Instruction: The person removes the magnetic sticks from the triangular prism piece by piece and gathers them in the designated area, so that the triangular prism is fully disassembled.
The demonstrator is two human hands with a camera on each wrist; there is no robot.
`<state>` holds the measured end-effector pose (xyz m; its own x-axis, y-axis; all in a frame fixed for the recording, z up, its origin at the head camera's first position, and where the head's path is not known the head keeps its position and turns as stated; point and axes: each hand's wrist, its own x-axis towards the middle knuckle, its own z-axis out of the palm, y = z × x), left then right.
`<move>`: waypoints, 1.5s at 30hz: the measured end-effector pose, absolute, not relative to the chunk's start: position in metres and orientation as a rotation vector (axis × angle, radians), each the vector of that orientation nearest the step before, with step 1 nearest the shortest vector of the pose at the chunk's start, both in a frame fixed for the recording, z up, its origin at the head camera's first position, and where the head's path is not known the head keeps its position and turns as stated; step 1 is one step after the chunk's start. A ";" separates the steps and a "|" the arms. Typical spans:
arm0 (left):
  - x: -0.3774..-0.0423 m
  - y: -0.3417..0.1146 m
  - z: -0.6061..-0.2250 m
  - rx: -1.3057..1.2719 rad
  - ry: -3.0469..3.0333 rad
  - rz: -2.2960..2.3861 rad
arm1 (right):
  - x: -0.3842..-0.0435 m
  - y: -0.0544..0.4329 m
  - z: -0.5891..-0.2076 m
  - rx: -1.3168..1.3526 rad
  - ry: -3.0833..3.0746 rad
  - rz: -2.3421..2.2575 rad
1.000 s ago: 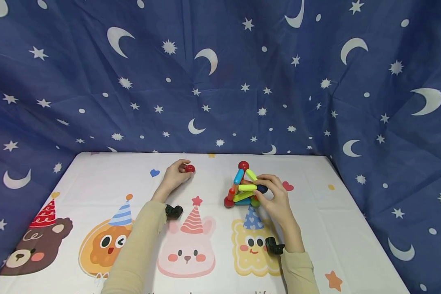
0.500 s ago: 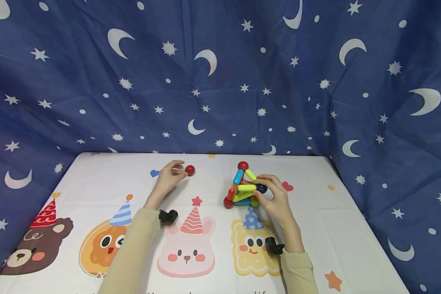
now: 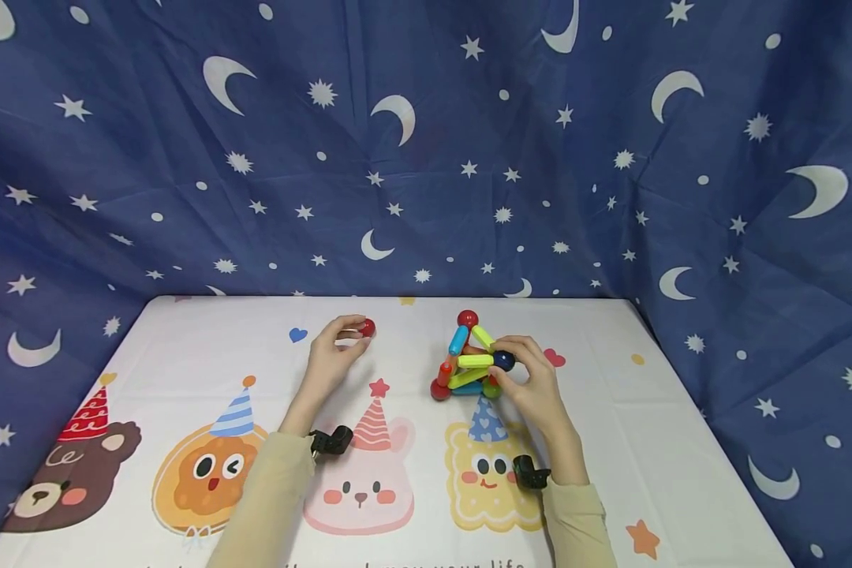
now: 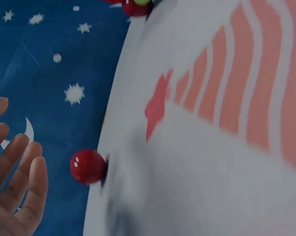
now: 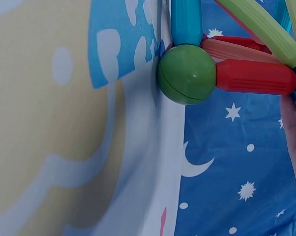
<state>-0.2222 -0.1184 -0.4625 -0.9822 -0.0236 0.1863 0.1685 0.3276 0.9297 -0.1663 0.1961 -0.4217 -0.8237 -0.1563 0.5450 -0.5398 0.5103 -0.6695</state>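
Note:
My left hand reaches beside a loose red ball, its fingertips right at the ball in the head view. In the left wrist view the fingers are spread and a gap separates them from the ball, which rests on the cloth. My right hand pinches a dark blue ball between thumb and fingers. This ball is a corner of a frame built of toy sticks and balls, with a yellow-green stick, a red top ball and a green ball. A red stick joins green and blue.
A white tablecloth with party-hat cartoon prints covers the table. Behind its far edge hangs a dark blue curtain with moons and stars. Black wrist cameras sit on the left wrist and the right wrist.
The left hand let go of the red ball and drew back left, then moved in close to it again. The right hand keeps its grip on the dark blue ball.

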 end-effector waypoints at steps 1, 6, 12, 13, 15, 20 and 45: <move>-0.220 -0.115 -0.461 -0.143 -2.402 -1.741 | -0.166 0.196 -0.422 0.571 -2.337 1.250; -0.208 -0.097 -0.454 -0.210 -2.326 -1.759 | -0.168 0.198 -0.423 0.568 -2.337 1.251; -0.196 -0.068 -0.443 -0.282 -2.277 -1.788 | -0.169 0.199 -0.424 0.568 -2.338 1.255; -0.194 -0.063 -0.440 -0.294 -2.270 -1.799 | -0.169 0.199 -0.424 0.567 -2.339 1.256; -0.192 -0.052 -0.437 -0.329 -2.256 -1.810 | -0.168 0.199 -0.424 0.563 -2.342 1.259; -0.187 -0.029 -0.434 -0.437 -2.231 -1.792 | -0.167 0.200 -0.422 0.561 -2.349 1.280; -0.183 0.029 -0.449 -0.673 -2.335 -0.982 | -0.170 0.205 -0.424 0.600 -2.305 1.358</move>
<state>-0.1834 0.0289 -0.4487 -0.7445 0.2408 0.6227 0.6135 0.6148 0.4956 -0.1704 0.2046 -0.4242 -0.8291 -0.1609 0.5354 -0.5464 0.4365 -0.7148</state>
